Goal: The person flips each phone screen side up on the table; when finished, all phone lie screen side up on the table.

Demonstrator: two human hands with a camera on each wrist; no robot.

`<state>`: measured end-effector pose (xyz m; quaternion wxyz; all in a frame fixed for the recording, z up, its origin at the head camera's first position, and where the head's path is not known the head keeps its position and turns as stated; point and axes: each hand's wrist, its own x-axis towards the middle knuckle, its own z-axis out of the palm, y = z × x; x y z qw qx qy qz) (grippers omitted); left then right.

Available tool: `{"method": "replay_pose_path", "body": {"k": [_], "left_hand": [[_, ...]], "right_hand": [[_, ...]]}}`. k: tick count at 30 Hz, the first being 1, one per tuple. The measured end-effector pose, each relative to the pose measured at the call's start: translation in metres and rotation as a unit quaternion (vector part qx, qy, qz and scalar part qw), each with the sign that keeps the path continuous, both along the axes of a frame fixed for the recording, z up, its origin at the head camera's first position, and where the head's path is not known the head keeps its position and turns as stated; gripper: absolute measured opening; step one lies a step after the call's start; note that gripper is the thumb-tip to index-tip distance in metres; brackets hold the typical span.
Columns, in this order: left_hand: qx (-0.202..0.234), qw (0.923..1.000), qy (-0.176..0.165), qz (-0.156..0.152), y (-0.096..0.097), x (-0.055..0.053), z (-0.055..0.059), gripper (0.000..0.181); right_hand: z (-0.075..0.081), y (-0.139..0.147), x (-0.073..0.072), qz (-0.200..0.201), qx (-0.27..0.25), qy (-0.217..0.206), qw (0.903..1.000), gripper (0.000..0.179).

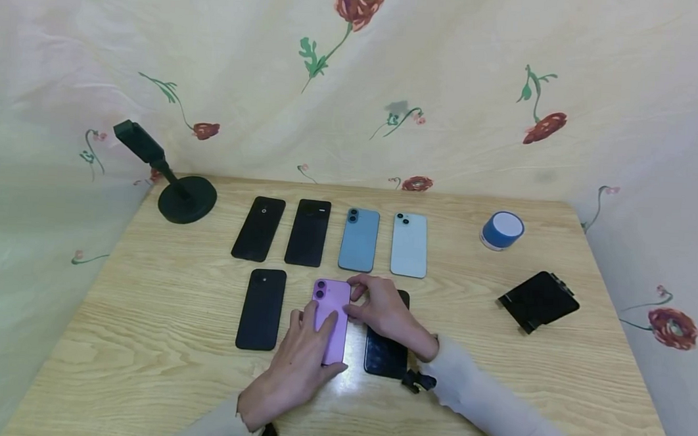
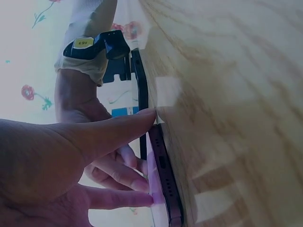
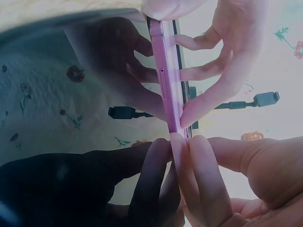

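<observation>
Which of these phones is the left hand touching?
The purple phone, in the middle of the nearer row: the left hand touches its back. It is the only purple one of the seven.

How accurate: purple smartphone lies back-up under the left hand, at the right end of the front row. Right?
Position is wrong: the head view shows the purple smartphone in the middle of the front row, between a black smartphone and a glossy dark smartphone. It does lie back-up under the left hand.
</observation>
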<state>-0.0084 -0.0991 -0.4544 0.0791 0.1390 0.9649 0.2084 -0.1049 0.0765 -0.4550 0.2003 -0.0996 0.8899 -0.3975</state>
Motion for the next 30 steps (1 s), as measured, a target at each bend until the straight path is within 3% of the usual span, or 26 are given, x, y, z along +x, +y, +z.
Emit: {"method": "replay_pose_path", "body": {"k": [6, 15, 21, 30], "left_hand": [[0.01, 0.9999, -0.008, 0.004, -0.0001, -0.0011, 0.0011, 0.085], [-0.002, 0.9999, 0.013, -0.006, 0.0008, -0.001, 0.0018, 0.083], [0.006, 1.0, -0.003, -0.004, 0.0021, -0.001, 0.0027, 0.082], [0.02, 0.9996, -0.017, -0.007, -0.0019, -0.0014, 0.0054, 0.08]], "right_hand": [[-0.0024, -0.0009, -0.0002, -0.004, -0.003, 0.0, 1.0, 0.05], [-0.0028, 0.0003, 0.0, -0.007, -0.004, -0.008, 0.9999, 0.051], [-0.0049, 0.0018, 0.0011, -0.014, -0.011, -0.016, 0.9997, 0.049], [-0.0047, 0.0059, 0.0036, -0.022, -0.072, -0.041, 0.9963, 0.047]]}}
